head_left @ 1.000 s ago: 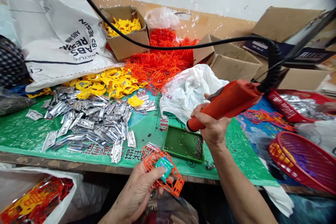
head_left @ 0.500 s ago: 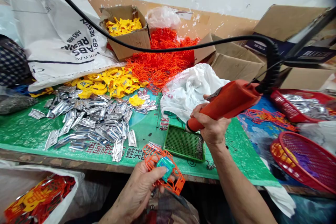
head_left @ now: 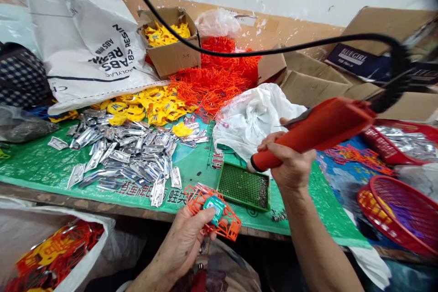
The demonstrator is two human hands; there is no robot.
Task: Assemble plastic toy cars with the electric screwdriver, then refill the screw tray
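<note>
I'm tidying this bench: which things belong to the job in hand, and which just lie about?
Likely part of the job:
orange frame and teal piece, in left hand
red tool, in right hand
green tray
silver plates

Probably just lying about:
crumpled white plastic
checked fabric

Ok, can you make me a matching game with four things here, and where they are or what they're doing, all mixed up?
1. orange plastic frame
2. thick red handheld tool
3. green mesh tray
4. shiny silver metal plates

A. in the right hand
B. heaped on the green sheet
C. holding tiny dark bits
D. in the left hand

Pairs: 1-D, 2-A, 3-C, 4-B
</note>
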